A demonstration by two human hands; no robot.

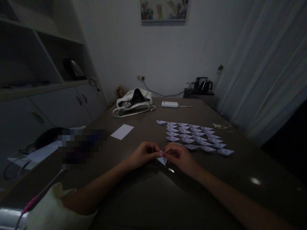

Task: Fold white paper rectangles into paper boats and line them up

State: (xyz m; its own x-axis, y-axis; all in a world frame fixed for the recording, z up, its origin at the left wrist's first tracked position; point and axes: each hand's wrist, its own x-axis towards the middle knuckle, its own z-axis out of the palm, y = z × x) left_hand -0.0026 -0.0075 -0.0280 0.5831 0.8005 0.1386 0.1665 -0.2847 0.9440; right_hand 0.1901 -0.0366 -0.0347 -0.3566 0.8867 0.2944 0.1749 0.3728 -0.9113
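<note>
Between my two hands is a small piece of folded white paper (162,160), its pointed lower part showing below the fingers. My left hand (145,154) pinches it from the left, thumb and fingertips together. From the right, my right hand (180,158) pinches the same paper, and the fingertips of both hands meet at its top. The upper part of the paper is hidden by the fingers. Just beyond my right hand, several folded paper boats (200,138) stand in rows on the dark table (134,198).
A blank white sheet (122,131) lies left of centre. Farther back are a white handbag (134,101) and a white power strip (169,104) with a cable. Paper scraps (222,126) lie at the right. A blurred patch (82,148) covers something at the left edge.
</note>
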